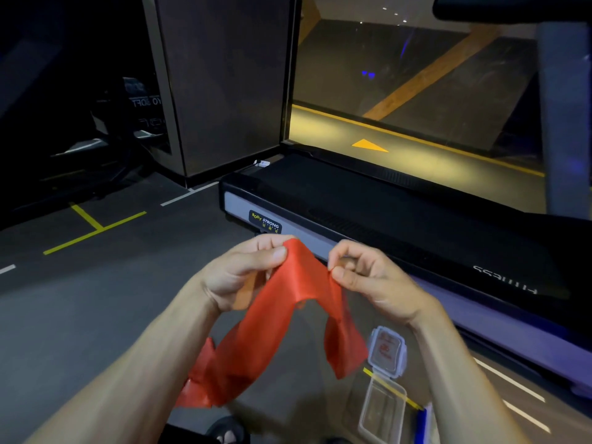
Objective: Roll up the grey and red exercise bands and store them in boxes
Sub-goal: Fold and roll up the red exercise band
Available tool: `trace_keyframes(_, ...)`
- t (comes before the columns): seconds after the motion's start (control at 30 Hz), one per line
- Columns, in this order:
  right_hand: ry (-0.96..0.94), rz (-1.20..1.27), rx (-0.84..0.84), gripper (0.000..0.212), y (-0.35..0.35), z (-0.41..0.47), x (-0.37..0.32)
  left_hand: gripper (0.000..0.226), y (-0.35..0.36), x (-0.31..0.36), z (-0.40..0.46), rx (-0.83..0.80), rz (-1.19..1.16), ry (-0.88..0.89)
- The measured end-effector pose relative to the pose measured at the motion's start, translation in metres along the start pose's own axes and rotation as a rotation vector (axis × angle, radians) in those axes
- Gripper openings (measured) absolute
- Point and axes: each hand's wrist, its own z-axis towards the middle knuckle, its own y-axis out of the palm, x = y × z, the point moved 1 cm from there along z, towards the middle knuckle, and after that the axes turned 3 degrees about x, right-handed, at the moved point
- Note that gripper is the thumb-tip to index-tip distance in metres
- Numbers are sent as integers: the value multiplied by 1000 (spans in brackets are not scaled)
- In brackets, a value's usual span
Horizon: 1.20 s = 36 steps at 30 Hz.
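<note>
Red stretchy exercise band (pixel 282 318) is hanging in the air between both hands, above the dark grey floor (pixel 80 315). Left hand (pixel 243 270) is pinching the band's upper edge, thumb and curled fingers (pixel 277 253) closing on the fabric. Right hand (pixel 365 277) is pinching the edge just beside it, fingertips curled onto the band. Two loose lengths are drooping down, one toward lower left, one toward a clear plastic box (pixel 381 408) sitting open on the floor, its clip lid (pixel 387 350) lying just beyond it. Black treadmill (pixel 400 216) is standing ahead.
</note>
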Motion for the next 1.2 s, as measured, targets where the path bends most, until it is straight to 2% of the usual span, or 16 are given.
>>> trace_keyframes(0.07,-27,41,-7,15,5,3,0,58,-1,0,0,12,-43,22)
trace_keyframes(0.23,-94,198,-11,9,11,4,-3,28,-6,-2,-1,11,79,-99)
trace_keyframes(0.3,-97,190,-50,8,18,7,-7,25,-10,-3,0,1,122,-165)
trace_keyframes(0.43,-98,34,-71,5,32,16,-4,42,-18,-5,-2,15,174,-239)
trace_keyframes(0.57,-58,-98,-46,1,33,17,-2,64,-21,-5,-4,64,266,-220)
trace_keyframes(0.6,-57,-141,-35,2,31,17,-2,61,-21,-5,-4,55,286,-224)
trace_keyframes(0.7,-52,-290,-22,8,28,15,-3,21,-19,-4,-4,75,340,-263)
trace_keyframes(0.8,-38,-336,-31,5,26,13,-4,15,-19,-5,-4,77,421,-288)
trace_keyframes(0.9,-74,-220,13,4,21,13,-6,25,-20,-8,-4,52,556,-321)
trace_keyframes(0.97,-126,-10,125,2,15,12,-11,30,-21,-9,-5,38,578,-326)
trace_keyframes(1.03,-147,274,231,12,3,11,-14,21,-19,-8,-5,61,610,-316)
trace_keyframes(1.07,-149,385,253,20,-3,11,-14,24,-19,-8,-5,72,632,-301)
trace_keyframes(1.2,-121,566,296,29,-16,9,-6,24,-19,-7,-1,104,660,-239)
